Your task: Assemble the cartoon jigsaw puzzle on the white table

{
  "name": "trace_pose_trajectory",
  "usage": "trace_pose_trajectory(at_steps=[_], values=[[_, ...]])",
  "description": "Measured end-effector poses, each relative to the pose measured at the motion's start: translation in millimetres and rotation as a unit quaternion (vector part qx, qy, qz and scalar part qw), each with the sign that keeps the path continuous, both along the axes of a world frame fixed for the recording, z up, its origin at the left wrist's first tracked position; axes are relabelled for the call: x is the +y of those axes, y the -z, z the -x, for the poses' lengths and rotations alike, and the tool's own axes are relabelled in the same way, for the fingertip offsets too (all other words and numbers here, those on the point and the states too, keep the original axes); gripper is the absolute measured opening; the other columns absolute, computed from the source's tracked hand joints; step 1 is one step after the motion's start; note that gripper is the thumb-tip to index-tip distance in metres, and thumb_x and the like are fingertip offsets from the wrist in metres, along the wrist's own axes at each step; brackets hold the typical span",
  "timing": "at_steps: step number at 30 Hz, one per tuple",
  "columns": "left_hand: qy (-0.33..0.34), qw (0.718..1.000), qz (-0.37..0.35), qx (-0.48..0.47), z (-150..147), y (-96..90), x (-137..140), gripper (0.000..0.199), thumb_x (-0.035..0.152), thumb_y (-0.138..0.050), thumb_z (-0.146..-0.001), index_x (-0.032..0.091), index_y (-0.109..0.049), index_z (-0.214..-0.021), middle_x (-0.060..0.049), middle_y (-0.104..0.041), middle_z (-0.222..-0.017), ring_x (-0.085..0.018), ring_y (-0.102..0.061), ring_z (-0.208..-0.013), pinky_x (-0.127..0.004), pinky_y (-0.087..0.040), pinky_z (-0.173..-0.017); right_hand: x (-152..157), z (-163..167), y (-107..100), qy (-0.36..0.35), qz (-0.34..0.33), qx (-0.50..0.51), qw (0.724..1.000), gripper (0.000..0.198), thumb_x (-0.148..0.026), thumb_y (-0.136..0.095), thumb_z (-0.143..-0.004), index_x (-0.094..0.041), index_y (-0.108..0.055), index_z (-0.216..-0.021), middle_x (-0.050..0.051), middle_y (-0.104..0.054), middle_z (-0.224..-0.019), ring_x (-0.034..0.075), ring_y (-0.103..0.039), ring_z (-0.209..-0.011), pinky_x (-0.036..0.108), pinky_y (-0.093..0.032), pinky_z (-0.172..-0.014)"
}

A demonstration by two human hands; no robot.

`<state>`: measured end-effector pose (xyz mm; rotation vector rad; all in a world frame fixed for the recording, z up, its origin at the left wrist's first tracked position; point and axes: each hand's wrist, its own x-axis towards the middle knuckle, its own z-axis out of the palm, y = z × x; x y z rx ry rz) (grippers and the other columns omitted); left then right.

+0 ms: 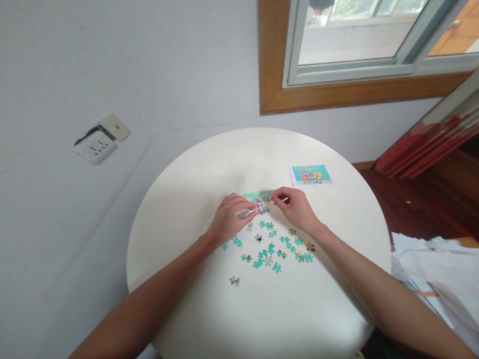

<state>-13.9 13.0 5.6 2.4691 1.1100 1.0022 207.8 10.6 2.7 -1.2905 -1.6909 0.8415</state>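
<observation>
My left hand pinches a pink puzzle section between thumb and fingers. It is held at the lower edge of a joined strip of puzzle, which is partly hidden behind my hands. My right hand is closed in a pinch at the strip's right end; whatever lies between its fingertips is too small to make out. Nearer to me, loose teal jigsaw pieces are scattered on the white table, several with yellow or dark print. One yellow and purple piece lies apart at the front.
A reference picture card with a pink and a yellow cartoon figure lies behind my right hand. The round white table stands against a wall with a socket. Papers are piled at the right, below a red curtain.
</observation>
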Motion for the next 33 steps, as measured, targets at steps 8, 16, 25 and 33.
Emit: trace_pose_trajectory(at_steps=[8, 16, 25, 33], values=[[0.009, 1.000, -0.005, -0.009, 1.1, 1.6, 0.6, 0.008, 0.028, -0.069, -0.086, 0.021, -0.070, -0.087, -0.003, -0.073, -0.085, -0.018, -0.064, -0.082, -0.036, -0.051, -0.081, -8.7, 17.2, 6.2, -0.090, 0.100, 0.124, 0.983, 0.014, -0.027, -0.065, -0.079, -0.015, -0.069, -0.086, 0.003, -0.069, -0.074, 0.014, -0.061, -0.067, 0.027, -0.049, -0.066], [0.013, 1.000, -0.004, 0.000, 0.7, 1.6, 0.7, 0.006, 0.027, -0.069, -0.086, 0.021, -0.070, -0.088, -0.004, -0.073, -0.086, -0.019, -0.064, -0.082, -0.036, -0.050, -0.081, -8.7, 19.1, 7.3, -0.092, 0.141, 0.183, 0.969, 0.013, -0.026, -0.071, -0.076, -0.015, -0.067, -0.082, 0.001, -0.067, -0.067, 0.012, -0.059, -0.061, 0.026, -0.048, -0.062], [0.033, 0.999, -0.022, -0.004, -0.4, 4.4, 2.4, 0.006, 0.019, -0.069, -0.084, 0.020, -0.070, -0.090, -0.003, -0.073, -0.085, -0.017, -0.064, -0.080, -0.033, -0.049, -0.079, -12.8, 18.6, 3.9, -0.101, 0.049, 0.035, 0.993, 0.012, -0.023, -0.067, -0.081, -0.016, -0.072, -0.090, -0.001, -0.062, -0.068, 0.010, -0.050, -0.060, 0.023, -0.042, -0.059], [0.036, 0.999, -0.012, -0.009, 0.6, 7.9, 4.5, 0.008, 0.021, -0.071, -0.083, 0.020, -0.071, -0.091, -0.003, -0.073, -0.087, -0.018, -0.064, -0.082, -0.033, -0.050, -0.080, -14.0, 14.5, -4.0, -0.119, -0.007, -0.042, 0.992, 0.008, -0.018, -0.063, -0.084, -0.016, -0.069, -0.080, -0.002, -0.058, -0.066, 0.010, -0.046, -0.060, 0.022, -0.037, -0.059]])
